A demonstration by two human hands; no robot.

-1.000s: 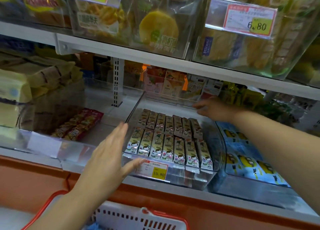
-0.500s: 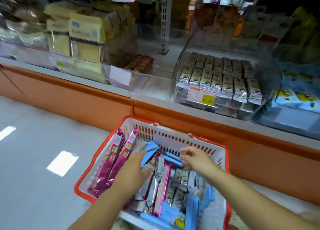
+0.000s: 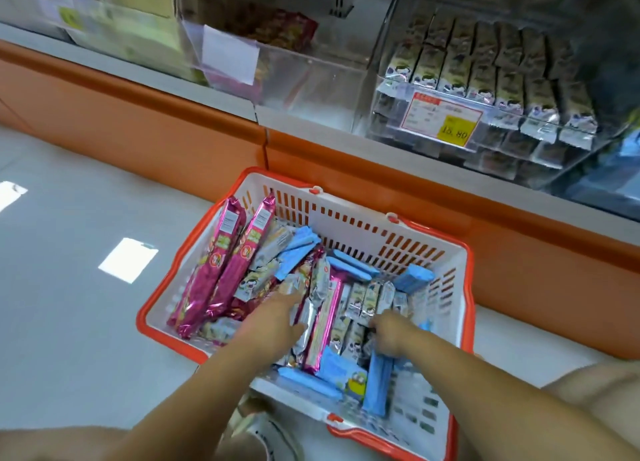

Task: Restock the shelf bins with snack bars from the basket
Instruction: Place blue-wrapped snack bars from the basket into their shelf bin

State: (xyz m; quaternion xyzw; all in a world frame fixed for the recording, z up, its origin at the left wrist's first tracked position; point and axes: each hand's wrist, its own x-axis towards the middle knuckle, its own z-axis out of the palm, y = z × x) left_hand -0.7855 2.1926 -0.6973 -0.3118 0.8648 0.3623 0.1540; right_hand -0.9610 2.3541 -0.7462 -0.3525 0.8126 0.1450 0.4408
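Observation:
A white basket with an orange rim (image 3: 349, 214) stands on the floor below the shelf. It holds long pink packs (image 3: 221, 263), blue packs (image 3: 377, 381) and small silver-and-green snack bars (image 3: 363, 299). My left hand (image 3: 273, 322) lies on the packs in the basket's middle, fingers stretched forward and thumb spread. My right hand (image 3: 391, 332) is dug in among the small snack bars, its fingers curled down around some of them. The clear shelf bin (image 3: 391, 89) at the upper right holds rows of the same bars (image 3: 485, 76) behind a yellow price tag (image 3: 446, 121).
Left of that bin is another clear bin (image 3: 311, 79) with a few red packs at its back. An orange plinth (image 3: 166, 121) runs under the shelf. Grey floor (image 3: 69, 287) lies left of the basket. My knees show at the bottom corners.
Both hands came down from the shelf bin into the basket. Since half a second ago they have pushed deeper among the packs, and the view has tilted further down.

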